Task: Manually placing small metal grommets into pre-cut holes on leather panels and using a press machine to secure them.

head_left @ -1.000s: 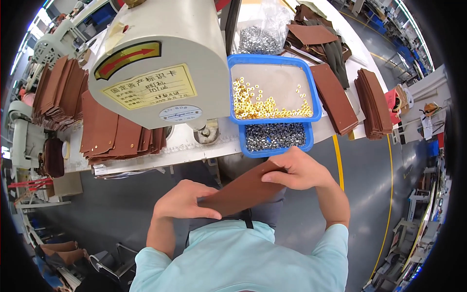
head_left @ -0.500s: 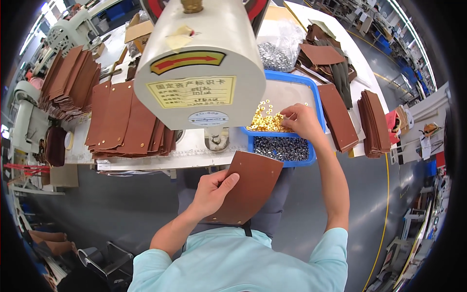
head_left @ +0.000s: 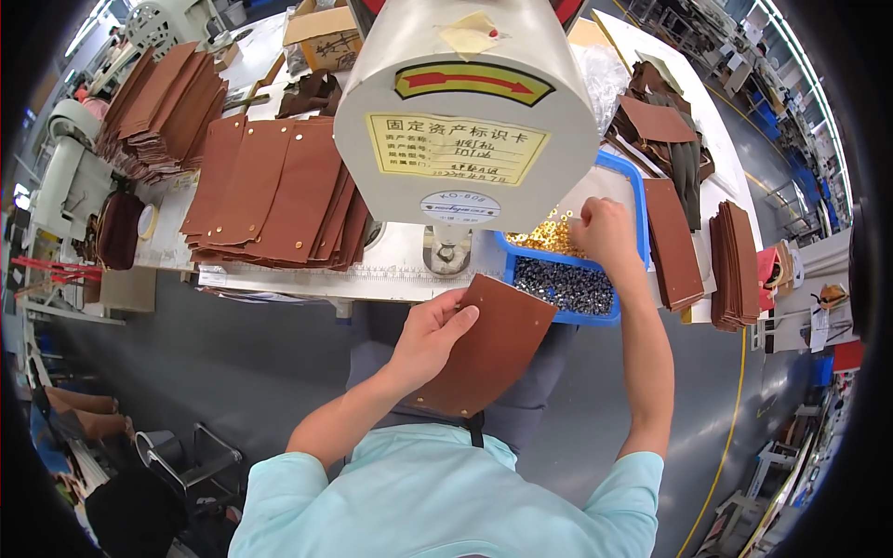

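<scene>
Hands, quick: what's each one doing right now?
Left hand: closed on the leather panel.
Right hand: in the blue tray, on the gold eyelets; grip unclear.

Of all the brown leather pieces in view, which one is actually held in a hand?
The brown leather panel gripped by the left hand below the table edge; the other pieces lie stacked on the white table.

A leather-goods workshop: stacks of cut brown leather panels [head_left: 270, 191], a press machine [head_left: 465, 112], trays of rivets [head_left: 567, 284].
</scene>
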The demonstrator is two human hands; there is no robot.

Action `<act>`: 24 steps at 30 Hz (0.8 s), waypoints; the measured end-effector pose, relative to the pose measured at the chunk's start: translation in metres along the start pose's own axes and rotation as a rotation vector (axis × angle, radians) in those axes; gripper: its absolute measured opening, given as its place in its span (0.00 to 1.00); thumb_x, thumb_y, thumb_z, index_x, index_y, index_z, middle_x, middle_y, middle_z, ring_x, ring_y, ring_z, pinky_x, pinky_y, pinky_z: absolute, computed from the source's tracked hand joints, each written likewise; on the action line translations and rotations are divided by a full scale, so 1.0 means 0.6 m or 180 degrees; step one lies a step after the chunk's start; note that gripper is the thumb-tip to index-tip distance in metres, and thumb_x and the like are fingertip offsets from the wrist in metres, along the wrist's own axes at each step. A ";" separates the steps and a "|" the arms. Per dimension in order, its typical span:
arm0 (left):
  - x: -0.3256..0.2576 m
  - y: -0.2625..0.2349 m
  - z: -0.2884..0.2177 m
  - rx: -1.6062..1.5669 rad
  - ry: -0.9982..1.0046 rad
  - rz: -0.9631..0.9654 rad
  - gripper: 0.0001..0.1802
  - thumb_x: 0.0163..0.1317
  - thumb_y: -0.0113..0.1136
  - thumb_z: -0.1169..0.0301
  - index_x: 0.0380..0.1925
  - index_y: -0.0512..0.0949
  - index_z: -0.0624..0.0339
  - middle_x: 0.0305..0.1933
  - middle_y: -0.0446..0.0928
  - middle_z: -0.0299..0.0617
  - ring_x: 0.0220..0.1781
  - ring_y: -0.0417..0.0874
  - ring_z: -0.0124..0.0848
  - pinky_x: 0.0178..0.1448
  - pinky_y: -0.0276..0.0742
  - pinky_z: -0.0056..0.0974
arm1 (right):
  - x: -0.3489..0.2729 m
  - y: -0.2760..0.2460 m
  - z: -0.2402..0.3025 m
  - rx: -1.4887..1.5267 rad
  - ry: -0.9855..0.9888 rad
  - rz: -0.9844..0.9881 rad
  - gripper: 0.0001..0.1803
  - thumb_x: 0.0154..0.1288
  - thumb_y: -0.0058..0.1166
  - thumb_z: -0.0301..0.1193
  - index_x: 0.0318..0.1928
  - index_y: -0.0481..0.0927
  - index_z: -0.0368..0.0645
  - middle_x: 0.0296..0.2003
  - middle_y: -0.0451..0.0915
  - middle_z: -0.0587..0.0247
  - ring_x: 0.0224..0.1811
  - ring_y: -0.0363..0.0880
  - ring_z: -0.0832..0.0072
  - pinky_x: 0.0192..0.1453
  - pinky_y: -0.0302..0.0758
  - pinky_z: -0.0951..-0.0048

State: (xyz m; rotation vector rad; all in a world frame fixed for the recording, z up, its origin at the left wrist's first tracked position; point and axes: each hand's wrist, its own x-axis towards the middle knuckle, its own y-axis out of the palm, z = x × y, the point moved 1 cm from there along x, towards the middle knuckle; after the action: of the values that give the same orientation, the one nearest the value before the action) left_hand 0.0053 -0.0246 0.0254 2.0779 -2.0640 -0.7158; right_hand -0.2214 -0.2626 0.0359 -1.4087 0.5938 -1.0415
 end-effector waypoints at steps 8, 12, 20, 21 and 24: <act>-0.004 0.003 0.008 -0.0104 -0.0003 -0.0068 0.18 0.77 0.54 0.73 0.64 0.76 0.67 0.52 0.85 0.40 0.51 0.83 0.22 0.57 0.79 0.31 | -0.155 -0.112 0.187 0.2754 -0.0637 0.0181 0.07 0.55 0.64 0.17 0.36 0.86 0.37 0.36 0.86 0.60 0.33 0.85 0.76 0.37 0.81 0.75; -0.006 0.014 0.008 0.0190 0.0213 0.0071 0.18 0.77 0.56 0.71 0.62 0.77 0.69 0.53 0.84 0.40 0.51 0.82 0.22 0.57 0.80 0.31 | -0.188 -0.091 0.219 0.2679 -0.0507 0.0190 0.06 0.60 0.66 0.20 0.38 0.87 0.39 0.37 0.85 0.58 0.35 0.86 0.63 0.39 0.83 0.67; -0.023 0.021 0.002 0.0749 0.0125 0.0087 0.18 0.76 0.57 0.70 0.62 0.78 0.66 0.50 0.86 0.38 0.49 0.83 0.22 0.56 0.80 0.31 | -0.206 -0.078 0.218 0.2681 -0.0223 0.0245 0.08 0.58 0.69 0.23 0.40 0.86 0.39 0.37 0.82 0.59 0.34 0.84 0.65 0.37 0.81 0.68; -0.025 0.021 0.006 0.0753 0.0121 0.0106 0.18 0.76 0.57 0.70 0.62 0.78 0.66 0.50 0.86 0.38 0.49 0.83 0.22 0.56 0.80 0.31 | -0.205 -0.078 0.222 0.2490 -0.0280 -0.0064 0.09 0.57 0.70 0.25 0.39 0.86 0.39 0.37 0.83 0.60 0.34 0.84 0.67 0.36 0.81 0.69; -0.032 0.018 0.013 0.1282 0.0260 -0.0033 0.17 0.74 0.59 0.70 0.60 0.80 0.63 0.47 0.88 0.43 0.44 0.86 0.23 0.51 0.81 0.31 | -0.215 -0.077 0.215 0.2505 -0.0028 0.0149 0.09 0.57 0.72 0.25 0.38 0.87 0.40 0.36 0.84 0.61 0.34 0.83 0.73 0.36 0.80 0.71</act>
State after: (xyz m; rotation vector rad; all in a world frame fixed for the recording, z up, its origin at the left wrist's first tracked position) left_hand -0.0068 -0.0046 0.0277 2.2678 -2.3034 -0.2199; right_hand -0.1814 -0.0814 0.0662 -0.7008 0.1621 -1.0663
